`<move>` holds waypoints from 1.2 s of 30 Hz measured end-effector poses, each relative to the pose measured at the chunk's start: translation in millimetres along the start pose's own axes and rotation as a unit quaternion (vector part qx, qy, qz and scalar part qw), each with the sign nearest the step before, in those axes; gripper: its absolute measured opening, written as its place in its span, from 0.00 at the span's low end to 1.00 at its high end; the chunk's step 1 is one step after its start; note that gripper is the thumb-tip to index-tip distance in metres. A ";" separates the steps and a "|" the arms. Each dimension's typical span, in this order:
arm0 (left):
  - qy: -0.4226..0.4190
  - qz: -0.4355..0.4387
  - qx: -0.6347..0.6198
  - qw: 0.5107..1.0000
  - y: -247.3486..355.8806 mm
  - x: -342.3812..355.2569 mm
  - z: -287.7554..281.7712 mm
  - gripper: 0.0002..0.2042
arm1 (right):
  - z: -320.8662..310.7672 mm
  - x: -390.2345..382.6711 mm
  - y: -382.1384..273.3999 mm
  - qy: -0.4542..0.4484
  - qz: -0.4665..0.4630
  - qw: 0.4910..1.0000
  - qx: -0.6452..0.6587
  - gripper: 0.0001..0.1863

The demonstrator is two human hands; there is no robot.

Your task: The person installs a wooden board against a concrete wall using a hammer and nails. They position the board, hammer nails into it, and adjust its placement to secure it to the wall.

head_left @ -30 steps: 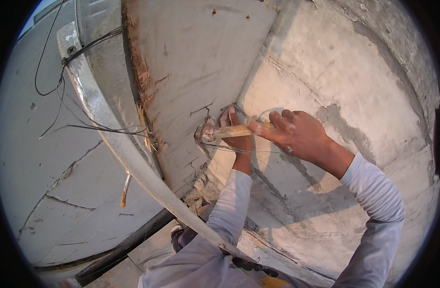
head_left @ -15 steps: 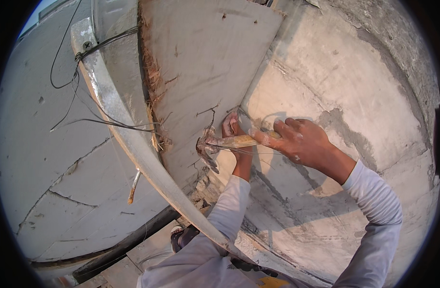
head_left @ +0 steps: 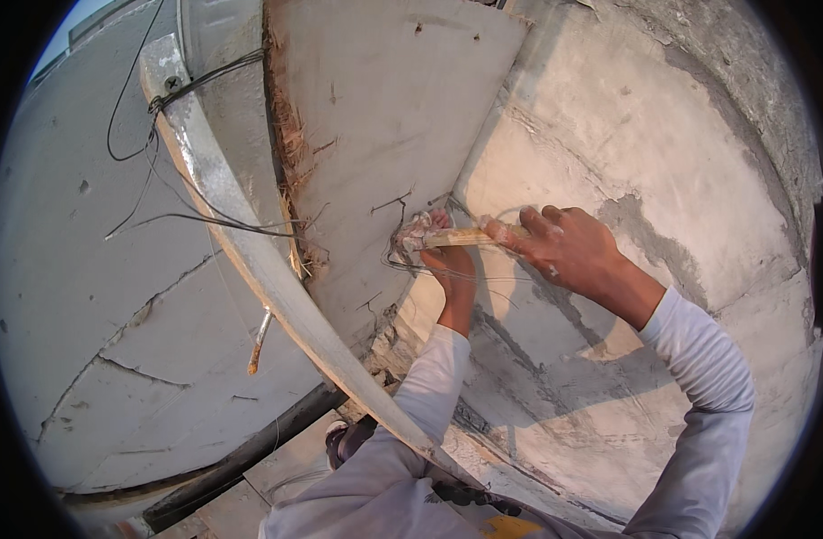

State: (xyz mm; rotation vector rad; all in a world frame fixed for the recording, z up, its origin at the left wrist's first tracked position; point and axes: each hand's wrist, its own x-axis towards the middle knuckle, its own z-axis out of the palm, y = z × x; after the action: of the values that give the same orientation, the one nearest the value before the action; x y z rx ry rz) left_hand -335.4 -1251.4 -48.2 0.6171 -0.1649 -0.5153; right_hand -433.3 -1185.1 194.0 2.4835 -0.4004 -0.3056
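Rough, patched concrete wall fills the right side of your view, part sunlit and part shaded, and meets a grey panel whose left edge is splintered and reddish brown. Farther left spreads a cracked grey surface, with a long pale bar slanting in front of it from upper left to lower middle, dark wires running across it. Below, a dark pipe lies at a slant beside the floor. Your hammer is near the corner of panel and wall, its long axis almost level across your view: the head points left, toward the panel, and the wooden handle runs right. Your right hand is closed around the handle's right end. Your left hand is raised behind the hammer, fingers near its head and thin wire; partly hidden, so you cannot tell whether it grips anything.
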 end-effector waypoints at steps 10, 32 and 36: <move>-0.060 0.053 -0.051 0.995 -20.9 16.7 -17.8 0.14 | 4.0 0.2 -2.6 0.049 -0.054 0.997 0.007 0.35; -0.073 -0.052 0.115 0.989 21.6 -10.0 -25.7 0.15 | 9.8 -0.9 6.0 -0.014 0.033 0.999 -0.036 0.29; -0.017 -0.042 -0.091 0.995 14.7 -9.0 -31.4 0.16 | 10.4 -3.5 -7.3 0.098 -0.039 0.994 0.001 0.27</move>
State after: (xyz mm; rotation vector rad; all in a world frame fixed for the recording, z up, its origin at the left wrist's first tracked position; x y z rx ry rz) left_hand -327.8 -1220.7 -64.9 0.4388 -0.1230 -0.6157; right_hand -438.1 -1183.7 181.8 2.5066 -0.2221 -0.0917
